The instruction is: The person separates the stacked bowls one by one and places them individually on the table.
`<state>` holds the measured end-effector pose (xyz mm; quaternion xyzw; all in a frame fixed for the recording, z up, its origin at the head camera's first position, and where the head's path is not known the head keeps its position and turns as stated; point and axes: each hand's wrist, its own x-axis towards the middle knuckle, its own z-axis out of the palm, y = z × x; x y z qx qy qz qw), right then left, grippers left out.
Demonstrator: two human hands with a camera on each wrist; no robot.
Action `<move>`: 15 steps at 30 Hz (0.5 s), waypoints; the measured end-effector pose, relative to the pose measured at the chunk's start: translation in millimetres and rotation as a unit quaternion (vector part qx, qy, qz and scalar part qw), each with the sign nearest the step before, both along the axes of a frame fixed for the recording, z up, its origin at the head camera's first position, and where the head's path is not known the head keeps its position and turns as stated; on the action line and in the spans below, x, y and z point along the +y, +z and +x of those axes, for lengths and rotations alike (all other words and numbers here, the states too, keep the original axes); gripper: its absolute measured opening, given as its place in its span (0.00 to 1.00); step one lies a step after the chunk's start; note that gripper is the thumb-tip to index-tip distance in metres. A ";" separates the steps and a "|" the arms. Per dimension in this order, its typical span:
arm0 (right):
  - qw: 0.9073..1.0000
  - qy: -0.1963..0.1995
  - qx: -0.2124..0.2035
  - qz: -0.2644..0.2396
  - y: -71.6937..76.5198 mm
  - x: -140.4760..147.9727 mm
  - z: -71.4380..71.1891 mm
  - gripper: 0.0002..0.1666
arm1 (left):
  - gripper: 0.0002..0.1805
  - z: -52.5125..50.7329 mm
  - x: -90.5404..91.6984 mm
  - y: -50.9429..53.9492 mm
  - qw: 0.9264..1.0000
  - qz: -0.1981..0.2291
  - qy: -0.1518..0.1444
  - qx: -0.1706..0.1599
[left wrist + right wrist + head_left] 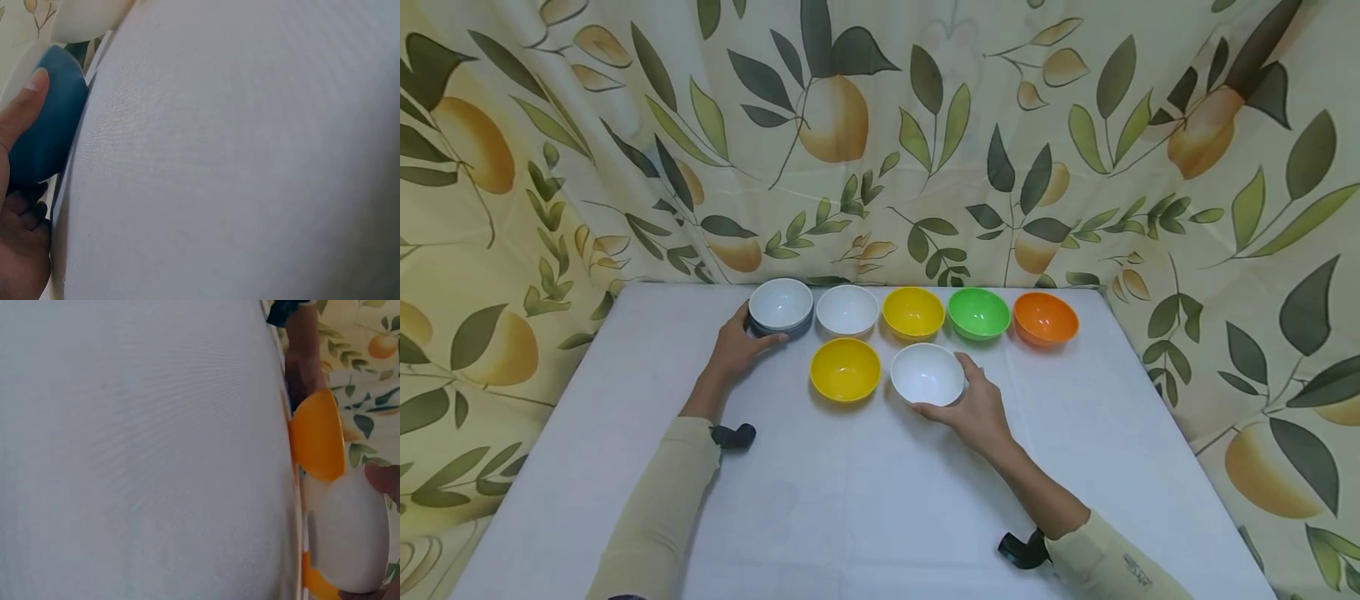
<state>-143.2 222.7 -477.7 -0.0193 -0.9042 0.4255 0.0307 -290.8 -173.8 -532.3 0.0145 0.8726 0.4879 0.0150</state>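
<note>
At the left end of the back row, my left hand grips a blue bowl with a white bowl nested in it. The left wrist view shows the thumb pressed on the outside of the blue bowl. Nearer the front, my right hand holds another white bowl at its right side, thumb and fingers spread around it. That white bowl looks slightly raised in the right wrist view, though its base is hard to judge. Left of it stands a yellow bowl.
Along the back edge, right of the nested pair, stand a white bowl, a yellow bowl, a green bowl and an orange bowl. A white cloth covers the table. Behind it hangs a fruit-patterned curtain.
</note>
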 end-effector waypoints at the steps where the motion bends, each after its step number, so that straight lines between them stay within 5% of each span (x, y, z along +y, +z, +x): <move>1: 1.000 0.002 0.000 0.000 -1.5 0.4 -0.6 0.62 | 0.63 -0.5 0.0 -0.2 1.000 -0.002 0.000 0.000; 15: 1.000 0.007 0.000 0.021 -14.6 1.3 -8.9 0.65 | 0.63 -0.6 -0.4 -1.3 1.000 -0.004 0.001 -0.001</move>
